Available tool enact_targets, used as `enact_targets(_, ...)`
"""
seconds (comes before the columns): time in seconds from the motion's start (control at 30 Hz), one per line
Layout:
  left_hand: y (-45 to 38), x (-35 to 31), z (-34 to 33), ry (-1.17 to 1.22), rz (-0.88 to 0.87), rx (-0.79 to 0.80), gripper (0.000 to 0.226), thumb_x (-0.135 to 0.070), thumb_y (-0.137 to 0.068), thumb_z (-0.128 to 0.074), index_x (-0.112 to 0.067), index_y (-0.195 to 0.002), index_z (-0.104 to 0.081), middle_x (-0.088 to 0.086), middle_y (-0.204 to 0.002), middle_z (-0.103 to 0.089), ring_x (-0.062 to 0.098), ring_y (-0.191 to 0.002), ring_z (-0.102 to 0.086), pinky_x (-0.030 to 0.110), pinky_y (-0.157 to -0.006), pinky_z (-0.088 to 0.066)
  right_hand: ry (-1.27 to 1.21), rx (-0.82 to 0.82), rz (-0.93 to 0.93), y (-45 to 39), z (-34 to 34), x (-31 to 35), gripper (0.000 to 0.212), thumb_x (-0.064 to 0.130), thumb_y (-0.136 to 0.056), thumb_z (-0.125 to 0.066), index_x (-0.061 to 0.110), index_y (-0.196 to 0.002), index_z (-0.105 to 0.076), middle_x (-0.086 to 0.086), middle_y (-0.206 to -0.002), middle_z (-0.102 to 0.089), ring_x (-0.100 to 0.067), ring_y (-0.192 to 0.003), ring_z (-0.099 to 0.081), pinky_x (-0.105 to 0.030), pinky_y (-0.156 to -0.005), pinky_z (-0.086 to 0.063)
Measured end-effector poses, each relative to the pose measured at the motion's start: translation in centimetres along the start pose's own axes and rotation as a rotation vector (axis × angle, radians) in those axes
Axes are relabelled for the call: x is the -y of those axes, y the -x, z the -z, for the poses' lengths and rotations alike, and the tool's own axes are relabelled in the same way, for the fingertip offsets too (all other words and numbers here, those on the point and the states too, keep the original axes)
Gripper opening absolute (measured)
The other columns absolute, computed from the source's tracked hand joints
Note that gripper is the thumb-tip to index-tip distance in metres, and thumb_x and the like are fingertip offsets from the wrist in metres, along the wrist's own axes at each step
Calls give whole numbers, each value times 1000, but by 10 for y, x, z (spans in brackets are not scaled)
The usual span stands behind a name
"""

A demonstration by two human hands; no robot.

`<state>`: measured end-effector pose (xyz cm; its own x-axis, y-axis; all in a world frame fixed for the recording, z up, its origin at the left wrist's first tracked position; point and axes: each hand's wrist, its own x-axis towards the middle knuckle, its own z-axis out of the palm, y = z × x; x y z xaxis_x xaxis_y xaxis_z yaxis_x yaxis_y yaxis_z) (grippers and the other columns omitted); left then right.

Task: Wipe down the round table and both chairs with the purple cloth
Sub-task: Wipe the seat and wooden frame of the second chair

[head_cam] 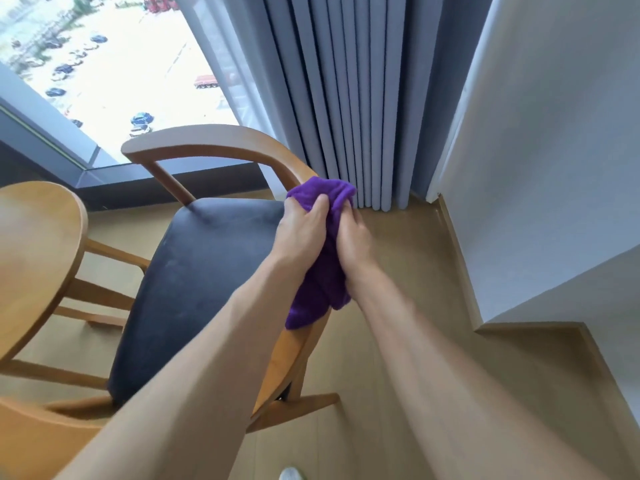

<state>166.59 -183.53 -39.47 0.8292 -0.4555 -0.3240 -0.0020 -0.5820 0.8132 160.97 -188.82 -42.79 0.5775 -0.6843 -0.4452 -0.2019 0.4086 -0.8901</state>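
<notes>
Purple cloth (320, 271): plush, bunched, hanging draped over the curved wooden backrest of the chair (207, 271), at about 3 o'clock of its dark padded seat. Round table (34, 254): light wood, its edge showing at 9 o'clock of the chair.

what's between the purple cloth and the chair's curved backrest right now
Nothing visible: both hands, left hand and right hand, grip the purple cloth right at the backrest.
</notes>
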Motion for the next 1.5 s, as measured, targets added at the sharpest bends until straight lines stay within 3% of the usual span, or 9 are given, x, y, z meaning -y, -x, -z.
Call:
enact_targets(0.07, 14, 13, 5, 44, 13, 41, 44, -52, -94, -44, -29, -130, -54, -2, -120, -65, 17, -108, -62, 38, -98, -48, -55, -6, 48, 21, -1, -11, 28, 47, -103, -37, 35, -120, -56, 2, -126, -64, -18, -118, -59, -44, -108, -44)
enact_targets(0.23, 63, 48, 14, -31, 36, 5, 41, -65, -88, -37, -37, -110, -58, -15, -103, -66, 3, -95, -60, 30, -79, -42, -8, -24, 205, 69, -2, -40, 36, 42, -101, -36, 31, -132, -52, 11, -129, -61, -6, -121, -56, -32, -105, -44)
enact_targets(0.4, 55, 37, 12, -25, 51, -28, 24, -52, -97, -44, -30, -93, -54, -14, -92, -64, -5, -82, -56, 17, -64, -37, 48, -26, 128, 55, 0, -28, 30, 34, -104, -38, 25, -124, -58, 4, -122, -64, -14, -116, -58, -42, -107, -44)
enact_targets(0.63, -11, 2, 2, 83, 144, -12, 30, -47, -96, -48, -22, -82, -56, 0, -89, -67, 18, -82, -64, 35, -78, -54, 165, 120, -107, -22, 3, 11, 42, 47, -97, -40, 19, -116, -66, -7, -115, -70, -27, -110, -64, -48, -102, -49)
enact_targets(0.83, -85, -8, -13, 249, 319, -30, 42, -40, -101, -40, -11, -116, -67, 16, -113, -69, 31, -104, -67, 48, -98, -53, 283, 252, -270, -106, -12, 36, 45, 48, -96, -49, 12, -110, -71, -12, -110, -73, -30, -104, -68, -49, -98, -53)
enact_targets(1.0, -148, -10, -15, 341, 411, -224, 46, -43, -103, -38, -6, -115, -62, 13, -106, -69, 28, -98, -65, 36, -85, -52, 478, 369, -216, -175, -47, 48, 50, 54, -94, -43, 15, -112, -69, -10, -114, -71, -30, -110, -65, -49, -102, -49)
enact_targets(1.2, -191, -13, -5, 473, 362, -512, 33, -43, -102, -46, -14, -117, -46, 7, -112, -64, 25, -102, -61, 33, -86, -44, 717, 456, 75, -223, -89, 69, 35, 46, -101, -40, 25, -121, -60, 3, -120, -66, -17, -115, -59, -34, -98, -44)
enact_targets(1.4, -232, -17, 13, 533, 332, -761, 40, -37, -101, -49, -19, -136, -41, 3, -126, -60, 22, -116, -57, 40, -103, -43, 857, 658, 314, -265, -134, 88, 25, 36, -103, -44, 24, -121, -57, 17, -101, -58, 8, -90, -48, -7, -77, -35)
enact_targets(1.5, -260, -16, 35, 537, 342, -887, 42, -38, -100, -49, -21, -137, -40, 2, -129, -58, 21, -120, -56, 44, -107, -43, 928, 777, 388, -290, -172, 98, 17, 36, -102, -46, 26, -112, -56, 16, -99, -61, 10, -87, -53, -6, -73, -36)
